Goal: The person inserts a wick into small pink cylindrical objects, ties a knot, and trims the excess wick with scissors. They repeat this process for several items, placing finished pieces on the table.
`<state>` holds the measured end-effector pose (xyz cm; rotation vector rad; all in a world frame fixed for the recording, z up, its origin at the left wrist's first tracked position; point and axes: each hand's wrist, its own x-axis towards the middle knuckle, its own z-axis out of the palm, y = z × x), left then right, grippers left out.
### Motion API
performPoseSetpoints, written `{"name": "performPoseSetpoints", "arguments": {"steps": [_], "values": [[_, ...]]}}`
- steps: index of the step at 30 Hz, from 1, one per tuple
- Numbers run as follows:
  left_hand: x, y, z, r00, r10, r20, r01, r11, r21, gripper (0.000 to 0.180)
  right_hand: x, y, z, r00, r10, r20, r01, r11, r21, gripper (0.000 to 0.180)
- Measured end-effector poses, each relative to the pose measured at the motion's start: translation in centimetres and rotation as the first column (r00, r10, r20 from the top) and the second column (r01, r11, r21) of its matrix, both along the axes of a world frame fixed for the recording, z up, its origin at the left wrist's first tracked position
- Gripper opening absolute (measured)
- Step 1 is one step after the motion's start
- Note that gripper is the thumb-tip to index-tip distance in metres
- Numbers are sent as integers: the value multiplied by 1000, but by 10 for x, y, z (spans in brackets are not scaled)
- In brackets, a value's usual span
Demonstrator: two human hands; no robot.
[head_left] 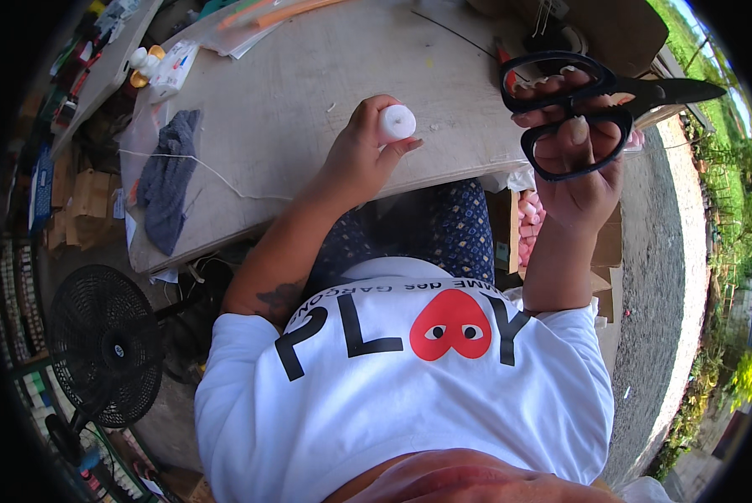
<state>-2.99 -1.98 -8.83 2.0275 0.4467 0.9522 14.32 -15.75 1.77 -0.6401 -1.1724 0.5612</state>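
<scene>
open-air workshop | worn plywood bench point(309, 109) | shelved supplies point(11, 285) | greenery point(728, 168) alongside

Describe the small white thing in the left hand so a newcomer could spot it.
Start at the pale wooden table and follow its near edge to the left hand. Pinched in the fingertips is a small white roll, short and round. Nothing else nearby is like it: the right hand holds black scissors.

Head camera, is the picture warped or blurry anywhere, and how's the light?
Head view: strong fisheye, the table edge bows and the corners go black; bright daylight, grass at right nearly washed out; the left hand holding a white roll and the right hand holding black scissors look sharp; the left rim is dim.
</scene>
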Motion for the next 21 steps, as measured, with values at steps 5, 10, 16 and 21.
{"name": "performPoseSetpoints", "arguments": {"steps": [5, 10, 16, 21], "values": [[6, -2, 10, 998, 51, -30, -50, 997, 55, 44, -37, 6, -48, 835, -283, 472, 343, 938, -43, 30], [1, 3, -3, 990, 136, -30, -134, 989, 55, 47, -40, 9, -15, 977, -151, 151, 126, 978, 166, 34], [7, 5, 9, 988, 138, -63, -134, 989, 58, 48, -45, 14, -27, 982, -135, 131, 149, 983, -105, 34], [9, 7, 12, 982, 166, -89, -154, 981, 121, 50, -39, 23, -45, 940, -53, 338, 151, 951, -271, 28]]}}
